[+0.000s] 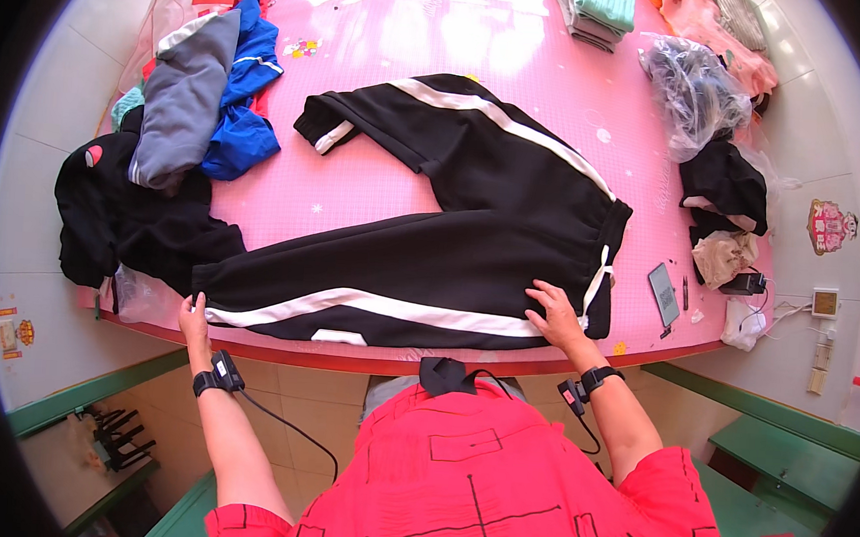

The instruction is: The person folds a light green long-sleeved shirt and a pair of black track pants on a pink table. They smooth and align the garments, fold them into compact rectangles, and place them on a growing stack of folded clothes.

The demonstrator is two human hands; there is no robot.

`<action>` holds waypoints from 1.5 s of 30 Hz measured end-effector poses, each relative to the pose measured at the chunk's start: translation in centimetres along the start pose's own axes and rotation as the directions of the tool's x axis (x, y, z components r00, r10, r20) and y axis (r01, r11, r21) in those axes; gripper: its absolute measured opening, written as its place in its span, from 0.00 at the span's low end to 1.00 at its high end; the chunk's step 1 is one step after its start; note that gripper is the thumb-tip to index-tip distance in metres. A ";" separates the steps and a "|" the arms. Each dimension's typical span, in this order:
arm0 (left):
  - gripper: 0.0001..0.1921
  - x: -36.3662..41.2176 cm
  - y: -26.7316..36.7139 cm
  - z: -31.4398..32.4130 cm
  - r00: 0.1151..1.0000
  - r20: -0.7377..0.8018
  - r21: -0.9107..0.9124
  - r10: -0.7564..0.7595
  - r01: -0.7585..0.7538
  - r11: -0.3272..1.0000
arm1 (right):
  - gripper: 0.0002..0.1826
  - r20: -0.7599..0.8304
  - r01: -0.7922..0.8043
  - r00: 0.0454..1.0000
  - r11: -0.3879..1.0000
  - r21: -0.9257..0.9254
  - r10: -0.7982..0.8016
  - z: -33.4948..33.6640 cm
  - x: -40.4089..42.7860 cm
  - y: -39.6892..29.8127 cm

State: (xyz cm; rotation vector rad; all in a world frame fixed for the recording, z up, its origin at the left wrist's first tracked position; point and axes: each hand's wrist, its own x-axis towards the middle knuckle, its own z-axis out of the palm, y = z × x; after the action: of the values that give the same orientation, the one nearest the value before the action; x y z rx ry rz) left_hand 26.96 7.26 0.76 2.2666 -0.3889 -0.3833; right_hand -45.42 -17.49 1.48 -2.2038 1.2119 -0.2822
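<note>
A pair of black sweatpants (401,256) with white side stripes lies spread on a pink patterned table cover (376,184). One leg runs along the near edge; the other bends away at the far side. At the near leg's cuff, my left hand (194,324) pinches the corner of the fabric. My right hand (561,322) rests on the pants just short of the waistband, fingers spread, holding nothing. A white drawstring (598,279) is tied at the waistband beside it. Both wrists wear black straps with small cabled devices.
Left lie a black garment (138,214), a grey-blue garment (189,99) and a blue one (242,139). Folded cloths (597,13) sit far right. Along the right are a clear plastic bag (695,93), black clothing (727,183), a phone (663,294) and a power adapter (743,282).
</note>
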 end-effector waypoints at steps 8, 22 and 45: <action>0.15 3.5 4.9 6.4 0.928 0.045 0.363 0.369 -0.359 0.860 | 0.18 -0.455 -0.121 0.884 0.993 0.007 0.111 0.3 7.0 -0.3; 0.42 8.8 22.6 29.6 0.890 0.250 0.295 0.381 -0.445 0.846 | 0.38 -0.699 -0.768 0.564 0.589 -0.250 0.439 6.0 15.8 -0.3; 0.07 19.5 31.3 20.3 0.236 0.272 0.602 0.933 -0.798 0.026 | 0.39 -0.533 -0.586 0.764 0.737 -0.338 0.363 4.5 16.9 -0.6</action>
State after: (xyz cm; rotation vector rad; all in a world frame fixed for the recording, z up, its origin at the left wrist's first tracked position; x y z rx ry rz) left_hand 31.92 -33.89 8.29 2.0554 -1.9862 0.8173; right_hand -33.53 -29.37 -3.40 -2.1613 2.2902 -0.2750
